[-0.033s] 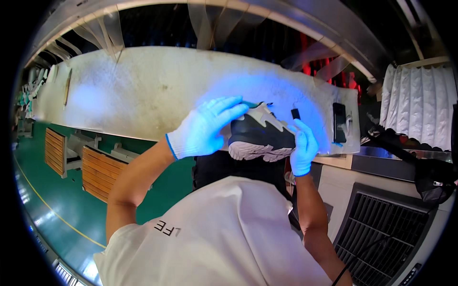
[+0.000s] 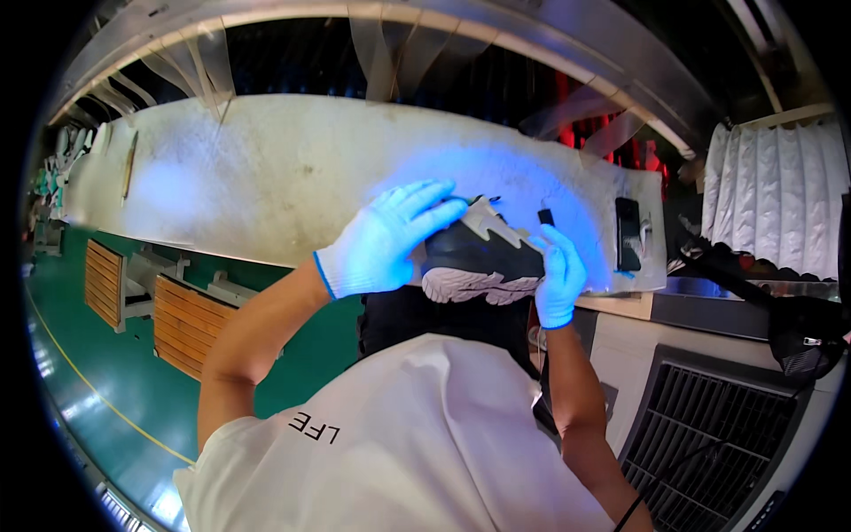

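No movement: shoe between left hand, right hand

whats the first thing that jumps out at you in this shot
The blue glow cast on the pale work surface at centre draws the eye first. In it, a dark sneaker with a white sole is held up by two white-gloved hands: the left hand cups its upper left end and the right hand steadies its right end. Below, a white shirt fills the foreground.
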Demonstrator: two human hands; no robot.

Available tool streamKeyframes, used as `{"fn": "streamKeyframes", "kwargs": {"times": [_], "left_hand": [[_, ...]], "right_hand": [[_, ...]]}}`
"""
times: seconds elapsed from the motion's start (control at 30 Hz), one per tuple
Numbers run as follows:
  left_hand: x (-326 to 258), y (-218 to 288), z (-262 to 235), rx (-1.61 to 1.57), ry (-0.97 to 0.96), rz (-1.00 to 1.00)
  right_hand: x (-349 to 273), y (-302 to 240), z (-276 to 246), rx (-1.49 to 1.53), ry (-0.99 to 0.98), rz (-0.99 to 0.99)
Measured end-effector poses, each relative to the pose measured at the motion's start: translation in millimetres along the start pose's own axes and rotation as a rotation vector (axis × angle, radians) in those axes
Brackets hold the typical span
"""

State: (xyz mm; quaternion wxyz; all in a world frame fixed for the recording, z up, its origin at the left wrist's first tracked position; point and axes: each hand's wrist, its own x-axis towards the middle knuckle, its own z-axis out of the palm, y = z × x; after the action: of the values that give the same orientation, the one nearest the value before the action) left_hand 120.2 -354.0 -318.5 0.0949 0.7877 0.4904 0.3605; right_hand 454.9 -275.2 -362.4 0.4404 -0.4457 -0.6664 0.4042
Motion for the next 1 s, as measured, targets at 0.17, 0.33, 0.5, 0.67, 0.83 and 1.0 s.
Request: {"fn": "streamKeyframes", "kwargs": {"times": [0.17,0.33,0.5,0.67,0.83,1.0], "left_hand": [[24.6,-8.2,6.6,-0.050,-0.101,0.084],[81.5,55.2,-57.4,0.009,-0.246,-0.010],[122.5,137.7,-71.8,0.180,-0.423,-0.226],[122.7,163.3,-60.5,0.377,-0.447,-0.428],[153.0,211.8,-53.9,0.355,-0.510,-0.711],[143.8,213.0,-32.2,0.421,-0.417,-0.608]], "right_hand": [[21.8,6.5,7.8,0.073,0.003,-0.055],[56.7,1.3,11.6,0.530,-0.151,0.369],[56.2,45.9,85.1,1.416,-0.455,0.331],[32.1,-80.8,29.8,0.996,-0.167,0.705],[51.8,-62.3,-17.7,0.864,-0.373,-0.173],[64.4,-62.6,-13.3,0.876,-0.493,-0.283]]}}
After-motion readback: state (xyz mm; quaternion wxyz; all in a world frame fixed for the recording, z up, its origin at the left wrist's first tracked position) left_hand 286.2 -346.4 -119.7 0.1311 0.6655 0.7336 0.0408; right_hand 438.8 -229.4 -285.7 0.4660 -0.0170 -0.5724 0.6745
